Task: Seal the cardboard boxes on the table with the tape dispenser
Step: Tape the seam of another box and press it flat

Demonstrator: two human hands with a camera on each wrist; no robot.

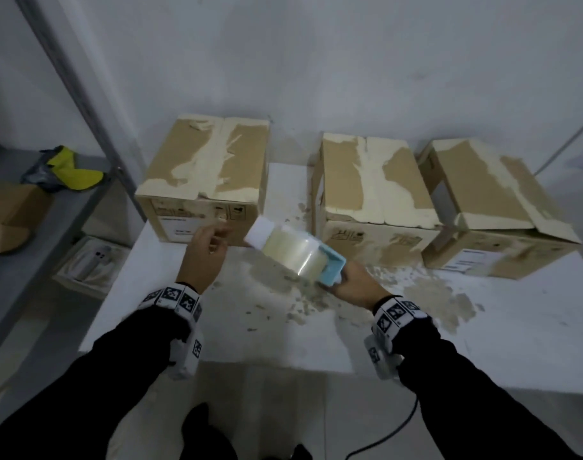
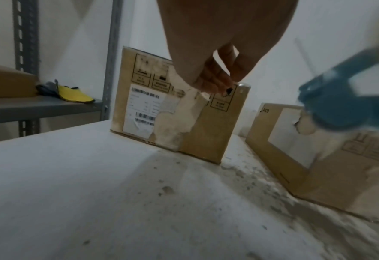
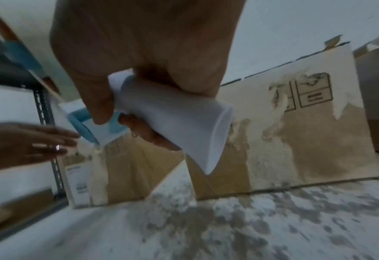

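Three worn cardboard boxes stand in a row at the back of the white table (image 1: 237,330): the left box (image 1: 203,174), the middle box (image 1: 373,190), and the right box (image 1: 492,207) with a front flap lifted. My right hand (image 1: 338,280) grips the white handle (image 3: 173,114) of the blue tape dispenser (image 1: 330,263), held above the table between the left and middle boxes; its clear tape roll (image 1: 293,250) points left. My left hand (image 1: 222,235) is in front of the left box (image 2: 161,109), thumb and fingertips (image 2: 219,86) pinched together by the dispenser's front end, seemingly on the clear tape end.
A grey metal shelf (image 1: 84,200) stands left of the table, holding a yellow item (image 1: 74,167) and an open carton (image 1: 11,214). Below it lies a white tray with a device (image 1: 91,260). The tabletop is scuffed and flaked (image 1: 426,293). A dark cable (image 1: 399,426) runs along the floor.
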